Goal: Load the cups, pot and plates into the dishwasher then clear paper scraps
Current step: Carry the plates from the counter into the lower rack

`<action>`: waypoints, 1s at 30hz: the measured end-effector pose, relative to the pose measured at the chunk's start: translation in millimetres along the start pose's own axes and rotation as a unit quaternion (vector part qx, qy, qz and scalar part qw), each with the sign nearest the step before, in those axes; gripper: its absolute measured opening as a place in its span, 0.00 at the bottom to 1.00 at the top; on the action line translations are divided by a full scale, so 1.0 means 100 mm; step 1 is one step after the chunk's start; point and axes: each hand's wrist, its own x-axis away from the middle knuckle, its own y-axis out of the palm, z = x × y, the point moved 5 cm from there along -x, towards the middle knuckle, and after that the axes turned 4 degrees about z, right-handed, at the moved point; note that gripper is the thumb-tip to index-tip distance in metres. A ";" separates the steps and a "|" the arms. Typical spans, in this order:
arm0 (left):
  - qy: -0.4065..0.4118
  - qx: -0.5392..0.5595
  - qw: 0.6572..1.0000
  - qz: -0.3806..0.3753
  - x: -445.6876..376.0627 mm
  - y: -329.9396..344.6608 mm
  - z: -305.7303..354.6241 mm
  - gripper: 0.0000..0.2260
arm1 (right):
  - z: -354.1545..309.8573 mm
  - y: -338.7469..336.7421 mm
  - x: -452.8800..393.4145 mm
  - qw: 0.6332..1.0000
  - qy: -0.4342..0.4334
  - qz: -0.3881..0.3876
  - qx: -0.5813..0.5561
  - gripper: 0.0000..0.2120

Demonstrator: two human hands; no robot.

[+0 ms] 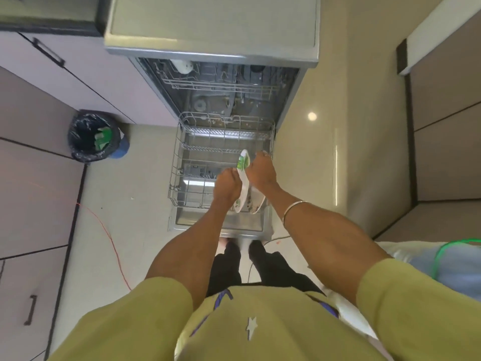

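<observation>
The dishwasher [156,74] stands open with its lower rack [179,162] pulled out over the lowered door. My left hand [227,187] and my right hand [260,170] both grip a white plate with a green leaf print [244,162], held on edge over the rack's right side. A second white plate [256,201] stands on edge just right of it, under my right wrist. The upper rack [221,84] sits inside and holds a white cup [182,65] at its back left.
A black-lined bin [92,135] with green scraps stands on the floor to the left of the dishwasher, and a red cable [109,238] runs over the floor beside it. Cabinets line the left side. A counter edge with a green cable [447,250] is at my right.
</observation>
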 end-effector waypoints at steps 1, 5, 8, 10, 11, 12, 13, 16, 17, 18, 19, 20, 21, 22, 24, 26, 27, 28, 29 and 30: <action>0.003 0.005 1.000 0.006 0.07 -0.07 0.00 0.18 | -0.07 -0.04 0.07 1.000 -0.004 -0.005 0.005 0.19; 0.001 0.015 0.999 0.035 0.32 -0.36 -0.10 0.21 | -0.32 -0.05 0.32 0.995 -0.054 -0.027 0.083 0.15; -0.012 0.010 0.998 0.066 0.41 -0.62 -0.23 0.22 | -0.55 0.05 0.47 0.990 -0.085 -0.047 0.103 0.15; -0.011 0.008 0.996 0.086 0.44 -0.81 -0.33 0.22 | -0.69 0.11 0.59 0.984 -0.109 -0.053 0.130 0.14; -0.005 0.006 0.996 0.093 0.45 -0.91 -0.36 0.22 | -0.76 0.14 0.65 0.981 -0.119 -0.055 0.142 0.14; 0.004 0.002 0.995 0.100 0.47 -1.00 -0.40 0.22 | -0.83 0.18 0.72 0.979 -0.130 -0.056 0.149 0.13; 0.011 -0.001 0.994 0.109 0.47 -1.10 -0.44 0.22 | -0.88 0.21 0.78 0.976 -0.144 -0.052 0.153 0.14; 0.013 -0.009 0.991 0.132 0.51 -1.39 -0.61 0.20 | -1.08 0.37 0.95 0.972 -0.169 -0.048 0.157 0.13; 0.009 -0.010 0.991 0.135 0.52 -1.47 -0.68 0.20 | -1.16 0.44 0.99 0.971 -0.174 -0.050 0.156 0.13; 0.006 -0.011 0.991 0.137 0.54 -1.56 -0.77 0.20 | -1.25 0.51 1.05 0.969 -0.181 -0.051 0.159 0.13; 0.003 -0.009 0.990 0.140 0.57 -1.65 -0.87 0.19 | -1.34 0.59 1.11 0.967 -0.188 -0.051 0.166 0.13; -0.001 -0.007 0.989 0.145 0.59 -1.75 -0.98 0.19 | -1.44 0.67 1.20 0.965 -0.192 -0.051 0.170 0.12; -0.005 -0.004 0.989 0.149 0.63 -1.85 -1.11 0.19 | -1.55 0.77 1.29 0.964 -0.199 -0.049 0.172 0.13; -0.010 -0.004 0.989 0.150 0.67 -1.94 -1.25 0.18 | -1.67 0.88 1.38 0.961 -0.210 -0.047 0.174 0.14; -0.015 -0.008 0.988 0.156 0.77 -2.16 -1.54 0.18 | -1.93 1.14 1.57 0.955 -0.232 -0.051 0.180 0.13; -0.019 -0.013 0.986 0.165 0.85 -2.38 -1.84 0.17 | -2.16 1.44 1.76 0.950 -0.247 -0.056 0.181 0.13; -0.020 -0.015 0.985 0.169 0.89 -2.48 -1.99 0.17 | -2.25 1.58 1.85 0.950 -0.250 -0.057 0.177 0.13; -0.020 -0.016 0.985 0.172 0.92 -2.59 -2.13 0.17 | -2.35 1.73 1.94 0.949 -0.257 -0.059 0.174 0.13; -0.020 -0.020 0.984 0.177 0.95 -2.70 -2.26 0.16 | -2.44 1.87 2.05 0.946 -0.266 -0.062 0.174 0.14; -0.022 -0.026 0.983 0.183 0.97 -2.82 -2.39 0.16 | -2.54 1.99 2.15 0.945 -0.273 -0.064 0.168 0.14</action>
